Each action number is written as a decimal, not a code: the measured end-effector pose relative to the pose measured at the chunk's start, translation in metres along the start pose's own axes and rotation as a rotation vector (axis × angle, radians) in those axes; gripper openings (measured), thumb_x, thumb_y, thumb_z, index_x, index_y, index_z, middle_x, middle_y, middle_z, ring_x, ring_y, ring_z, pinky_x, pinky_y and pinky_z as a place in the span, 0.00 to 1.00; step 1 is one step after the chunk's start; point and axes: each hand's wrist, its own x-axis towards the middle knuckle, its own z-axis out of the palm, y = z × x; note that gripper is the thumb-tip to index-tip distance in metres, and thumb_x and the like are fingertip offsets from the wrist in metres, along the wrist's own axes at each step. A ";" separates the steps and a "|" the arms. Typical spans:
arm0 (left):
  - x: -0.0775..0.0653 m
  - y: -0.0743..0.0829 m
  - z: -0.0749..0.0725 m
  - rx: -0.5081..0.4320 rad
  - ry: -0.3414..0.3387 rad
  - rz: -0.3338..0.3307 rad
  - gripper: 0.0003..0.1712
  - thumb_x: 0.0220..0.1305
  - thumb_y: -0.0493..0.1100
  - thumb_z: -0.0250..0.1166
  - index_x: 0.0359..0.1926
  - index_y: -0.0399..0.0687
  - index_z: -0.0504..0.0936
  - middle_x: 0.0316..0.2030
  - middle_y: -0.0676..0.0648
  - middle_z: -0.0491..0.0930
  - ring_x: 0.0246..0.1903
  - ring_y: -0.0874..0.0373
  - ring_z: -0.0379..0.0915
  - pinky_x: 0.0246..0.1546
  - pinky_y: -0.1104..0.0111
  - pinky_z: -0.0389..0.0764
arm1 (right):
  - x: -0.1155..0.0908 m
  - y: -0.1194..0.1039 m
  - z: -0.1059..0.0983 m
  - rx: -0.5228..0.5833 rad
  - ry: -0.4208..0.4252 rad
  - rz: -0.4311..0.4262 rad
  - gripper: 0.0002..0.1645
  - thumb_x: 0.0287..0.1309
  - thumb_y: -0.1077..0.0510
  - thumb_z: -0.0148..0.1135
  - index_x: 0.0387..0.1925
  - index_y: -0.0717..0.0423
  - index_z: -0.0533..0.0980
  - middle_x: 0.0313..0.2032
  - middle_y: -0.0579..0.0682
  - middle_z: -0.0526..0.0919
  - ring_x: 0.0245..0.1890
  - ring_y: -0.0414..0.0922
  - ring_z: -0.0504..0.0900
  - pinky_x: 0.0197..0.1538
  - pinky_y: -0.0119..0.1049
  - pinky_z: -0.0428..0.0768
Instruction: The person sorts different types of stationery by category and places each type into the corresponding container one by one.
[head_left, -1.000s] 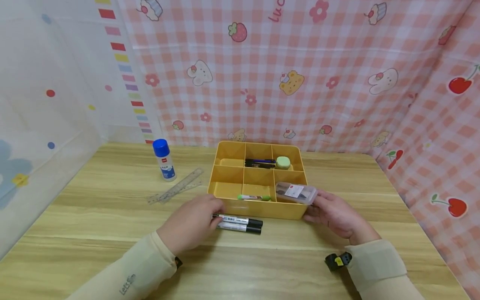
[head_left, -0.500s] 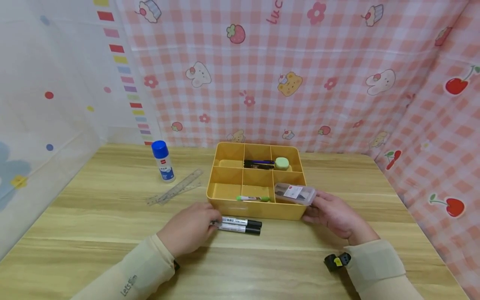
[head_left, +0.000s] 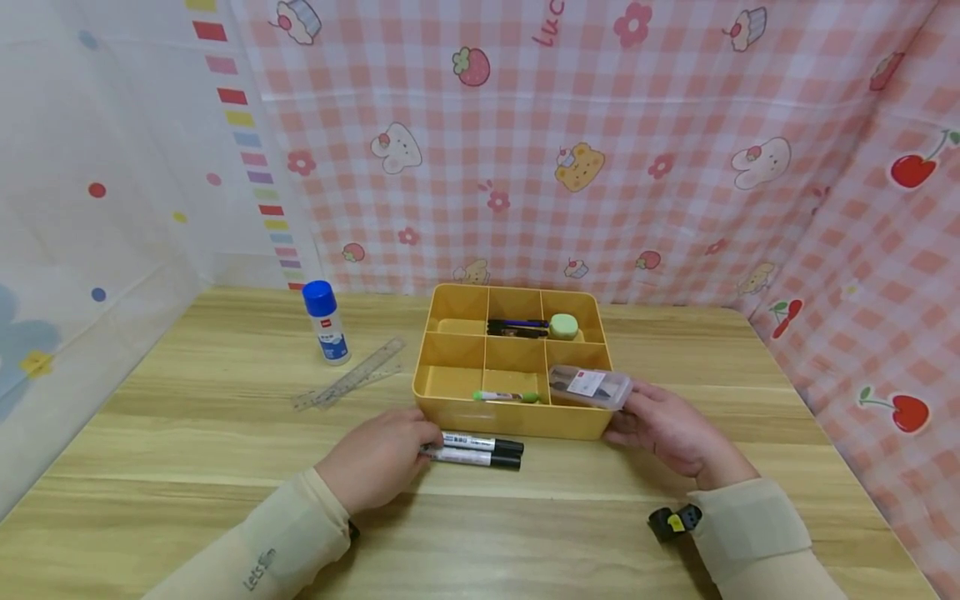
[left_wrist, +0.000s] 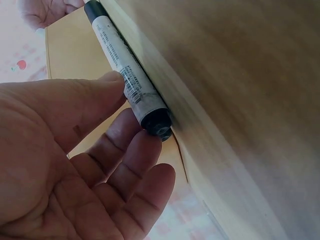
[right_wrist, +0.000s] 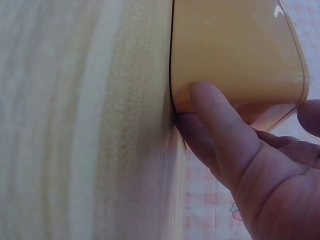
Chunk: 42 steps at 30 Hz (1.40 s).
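In the head view, two black-capped markers lie side by side in front of the yellow divided organizer box. My left hand pinches them at their left ends. Seen from the left wrist, the thumb presses a white-barrelled marker from one side, with fingertips at its black end; the second marker is mostly hidden behind it. My right hand grips the box's front right corner. The right wrist view has its thumb on the front wall and other fingers around the corner.
A clear plastic case leans over the box's right rim. Inside the compartments are a green marker, dark pens and a pale green rounded item. Left of the box stand a blue-capped glue bottle and clear rulers.
My left hand has lowered slightly and shifted a little toward me at the markers' ends. The markers stay almost in place, and my right hand keeps its place at the box corner.
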 end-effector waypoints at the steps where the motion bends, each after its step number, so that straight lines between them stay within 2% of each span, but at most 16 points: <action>1: 0.000 0.000 0.000 0.003 0.002 0.002 0.10 0.68 0.40 0.72 0.48 0.52 0.89 0.42 0.55 0.84 0.43 0.60 0.78 0.55 0.60 0.85 | 0.000 0.000 0.000 0.000 0.000 -0.001 0.41 0.85 0.44 0.39 0.82 0.67 0.46 0.80 0.70 0.56 0.78 0.66 0.61 0.69 0.50 0.80; 13: 0.000 0.001 0.003 0.011 -0.008 -0.014 0.09 0.64 0.37 0.74 0.43 0.54 0.88 0.39 0.55 0.84 0.40 0.59 0.79 0.51 0.59 0.86 | 0.000 0.001 -0.001 -0.003 0.001 0.004 0.41 0.85 0.44 0.39 0.83 0.66 0.46 0.80 0.70 0.56 0.78 0.66 0.62 0.69 0.50 0.80; 42: -0.001 0.003 0.001 0.010 -0.033 -0.034 0.09 0.65 0.33 0.69 0.42 0.52 0.88 0.40 0.52 0.86 0.41 0.56 0.82 0.50 0.57 0.86 | 0.000 0.001 -0.001 0.004 -0.003 0.007 0.42 0.85 0.44 0.38 0.83 0.67 0.45 0.80 0.70 0.55 0.78 0.66 0.60 0.69 0.50 0.80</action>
